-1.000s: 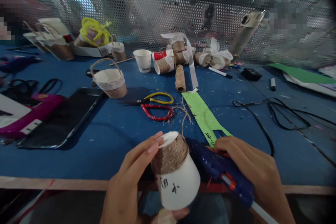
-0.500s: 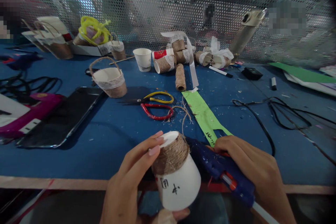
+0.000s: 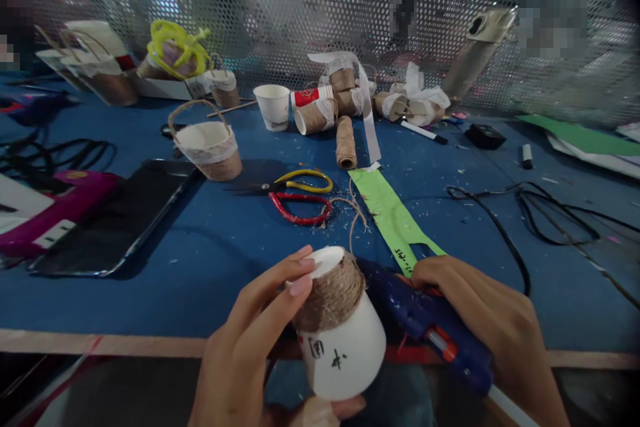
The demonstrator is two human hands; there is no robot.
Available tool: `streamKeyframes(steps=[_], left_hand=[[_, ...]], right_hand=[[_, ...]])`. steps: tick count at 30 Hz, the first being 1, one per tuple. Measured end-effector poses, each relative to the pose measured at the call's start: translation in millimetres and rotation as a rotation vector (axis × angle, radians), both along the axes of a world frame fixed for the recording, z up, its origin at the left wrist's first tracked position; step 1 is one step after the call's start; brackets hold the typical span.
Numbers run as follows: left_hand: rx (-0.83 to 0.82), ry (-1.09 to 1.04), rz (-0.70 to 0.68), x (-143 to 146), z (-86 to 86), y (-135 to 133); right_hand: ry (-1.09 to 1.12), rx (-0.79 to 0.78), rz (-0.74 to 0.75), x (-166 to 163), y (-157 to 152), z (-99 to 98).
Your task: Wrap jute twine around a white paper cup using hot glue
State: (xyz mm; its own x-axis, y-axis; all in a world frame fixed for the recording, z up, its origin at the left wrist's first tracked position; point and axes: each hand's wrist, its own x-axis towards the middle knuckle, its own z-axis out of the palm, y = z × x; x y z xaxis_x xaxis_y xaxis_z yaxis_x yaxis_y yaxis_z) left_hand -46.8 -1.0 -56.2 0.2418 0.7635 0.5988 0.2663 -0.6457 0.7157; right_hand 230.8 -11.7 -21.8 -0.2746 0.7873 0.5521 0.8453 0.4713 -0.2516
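My left hand [image 3: 255,333] grips a white paper cup [image 3: 345,353], fingers over its narrow end and thumb under the rim. Jute twine [image 3: 333,297] is wound around the narrow half of the cup, and a loose strand runs from it toward the scissors. My right hand [image 3: 485,320] is closed around a blue hot glue gun [image 3: 420,317] with a white glue stick in its back. The gun's nozzle lies close beside the twine; whether it touches is hidden. Beyond my hands are scissors [image 3: 305,220] with red and yellow handles and a green paper strip [image 3: 395,213].
A small twine-wrapped basket [image 3: 213,150] stands left of a twine spool [image 3: 345,143]. Several wrapped cups lie along the mesh panel [image 3: 300,27]. A dark phone [image 3: 117,220] lies at left, and a black cable [image 3: 493,233] curls at right.
The view has shifted slightly. Both hands keep hold of the cup and glue gun, whose positions relative to each other look almost the same.
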Motion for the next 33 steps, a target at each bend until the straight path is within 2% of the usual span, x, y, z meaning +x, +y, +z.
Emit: streamKeyframes(steps=[5,13,29,30,33], left_hand=[[-0.012,-0.013,0.051,3.4,2.1,-2.0],[-0.012,-0.057,0.007,0.7,0.8,-5.6],[0.035,-0.041,0.009,2.6,2.8,-3.3],[-0.009,-0.045,0.021,3.0,2.8,-3.1],[0.0,-0.038,0.021,4.4,3.2,-2.7]], right_hand=[[-0.006,-0.03,-0.043,0.9,-2.7,-3.7],[-0.025,-0.08,-0.104,0.5,-5.5,-3.3],[-0.026,-0.062,-0.095,0.7,-5.3,-3.8],[-0.025,-0.063,-0.095,0.5,-5.4,-3.9],[-0.023,-0.084,-0.113,-0.8,-6.1,-3.5]])
